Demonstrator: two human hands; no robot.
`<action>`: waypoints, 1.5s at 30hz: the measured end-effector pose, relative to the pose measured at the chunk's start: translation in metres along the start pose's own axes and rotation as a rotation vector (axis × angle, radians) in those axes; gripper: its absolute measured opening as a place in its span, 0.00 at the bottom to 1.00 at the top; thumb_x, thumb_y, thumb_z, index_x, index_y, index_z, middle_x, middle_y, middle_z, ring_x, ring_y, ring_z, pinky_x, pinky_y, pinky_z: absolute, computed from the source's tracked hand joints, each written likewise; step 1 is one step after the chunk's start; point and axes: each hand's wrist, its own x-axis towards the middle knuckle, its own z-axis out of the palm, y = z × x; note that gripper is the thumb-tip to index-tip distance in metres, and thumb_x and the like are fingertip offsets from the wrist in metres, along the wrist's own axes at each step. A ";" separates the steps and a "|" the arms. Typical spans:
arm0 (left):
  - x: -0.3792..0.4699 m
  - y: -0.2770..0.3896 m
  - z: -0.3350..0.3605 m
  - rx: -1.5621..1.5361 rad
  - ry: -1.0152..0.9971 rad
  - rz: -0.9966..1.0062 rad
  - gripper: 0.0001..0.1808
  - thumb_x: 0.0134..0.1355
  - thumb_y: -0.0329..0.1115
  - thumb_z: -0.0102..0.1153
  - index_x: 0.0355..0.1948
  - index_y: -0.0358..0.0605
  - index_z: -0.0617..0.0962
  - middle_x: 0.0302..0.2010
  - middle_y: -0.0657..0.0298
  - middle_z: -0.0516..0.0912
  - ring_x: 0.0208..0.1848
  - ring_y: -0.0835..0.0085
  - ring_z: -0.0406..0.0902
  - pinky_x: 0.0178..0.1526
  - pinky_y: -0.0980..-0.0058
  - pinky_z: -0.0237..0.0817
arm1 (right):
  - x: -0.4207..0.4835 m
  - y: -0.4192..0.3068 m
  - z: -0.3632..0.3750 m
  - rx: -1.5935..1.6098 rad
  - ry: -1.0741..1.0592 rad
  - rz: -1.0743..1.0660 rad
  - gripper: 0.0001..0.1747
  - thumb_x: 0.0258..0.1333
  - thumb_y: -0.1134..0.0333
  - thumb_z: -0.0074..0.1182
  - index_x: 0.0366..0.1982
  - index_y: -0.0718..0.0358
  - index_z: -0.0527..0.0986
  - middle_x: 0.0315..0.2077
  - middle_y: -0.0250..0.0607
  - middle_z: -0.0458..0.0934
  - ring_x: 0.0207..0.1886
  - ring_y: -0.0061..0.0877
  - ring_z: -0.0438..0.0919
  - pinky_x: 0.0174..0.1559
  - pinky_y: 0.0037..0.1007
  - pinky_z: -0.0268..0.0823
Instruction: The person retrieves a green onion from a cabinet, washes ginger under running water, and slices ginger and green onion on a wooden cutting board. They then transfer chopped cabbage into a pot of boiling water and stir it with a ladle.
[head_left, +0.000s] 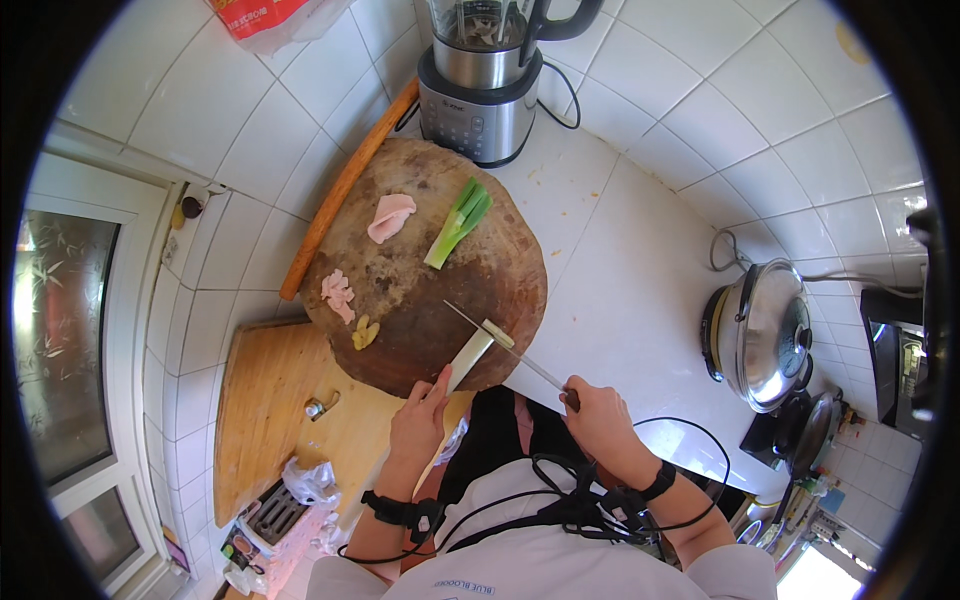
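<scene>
My left hand (421, 420) grips the near end of a pale leek or large scallion stalk (471, 363) on a round wooden chopping block (420, 300). In my right hand (600, 420) is the handle of a kitchen knife (536, 366), its blade crossing the stalk's far end. Just beyond the blade a short piece of stalk (498, 334) lies against it. Farther up the block rests a green-topped scallion section (459, 223). To its left is a slab of pale pink meat (391, 218). Small meat slices (338, 295) and yellowish ginger-like slices (365, 332) sit near the block's left edge.
A blender (480, 97) stands behind the block. Along the wall leans a wooden rod (349, 187). On the right, a lidded electric pot (772, 337) stands on the white counter (630, 277), which bears scattered crumbs. A wooden board (262, 405) lies lower left. Black cables hang across my front.
</scene>
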 end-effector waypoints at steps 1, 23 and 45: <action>0.000 0.000 0.000 0.001 -0.001 -0.003 0.29 0.68 0.31 0.55 0.69 0.64 0.71 0.40 0.60 0.78 0.39 0.56 0.80 0.42 0.62 0.73 | 0.001 0.000 0.001 -0.009 -0.001 0.001 0.06 0.61 0.67 0.54 0.37 0.61 0.75 0.23 0.58 0.79 0.31 0.58 0.79 0.34 0.53 0.72; -0.003 -0.001 0.006 -0.042 0.028 -0.006 0.29 0.68 0.32 0.54 0.69 0.66 0.71 0.41 0.61 0.78 0.40 0.56 0.80 0.42 0.61 0.74 | 0.011 0.003 0.006 0.012 -0.001 -0.039 0.11 0.61 0.65 0.59 0.33 0.67 0.77 0.22 0.54 0.80 0.28 0.52 0.79 0.32 0.43 0.72; -0.003 -0.004 0.008 -0.064 0.015 -0.006 0.29 0.68 0.33 0.53 0.70 0.67 0.70 0.42 0.61 0.78 0.41 0.55 0.80 0.43 0.59 0.74 | 0.051 -0.004 0.030 -0.009 0.035 -0.102 0.10 0.61 0.66 0.59 0.31 0.67 0.76 0.22 0.54 0.80 0.28 0.53 0.79 0.32 0.45 0.71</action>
